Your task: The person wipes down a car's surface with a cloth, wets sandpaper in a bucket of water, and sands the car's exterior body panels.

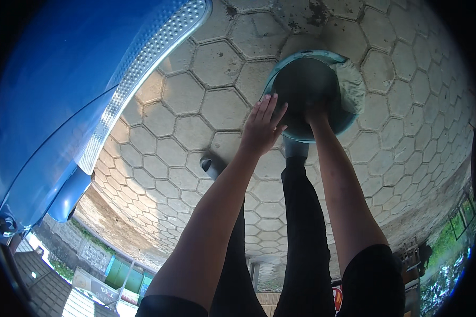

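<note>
A teal bucket [322, 53] stands on the paving in front of me, with dark, murky water [305, 79] in it. My right hand [316, 112] reaches down into the bucket; its fingers are lost in the dark water, so whether they hold anything is hidden. Over the bucket's right rim hangs a pale, crumpled cloth [351, 85]. My left hand [263, 122] is held at the bucket's left edge, fingers stretched out and slightly spread, with nothing in it. Whether it touches the rim I cannot tell.
A shiny blue vehicle [53, 79] with a silver studded step or bumper strip [135, 68] takes up the left side. Hexagonal paving stones [217, 63] cover the ground. My feet in grey shoes [211, 165] stand just behind the bucket.
</note>
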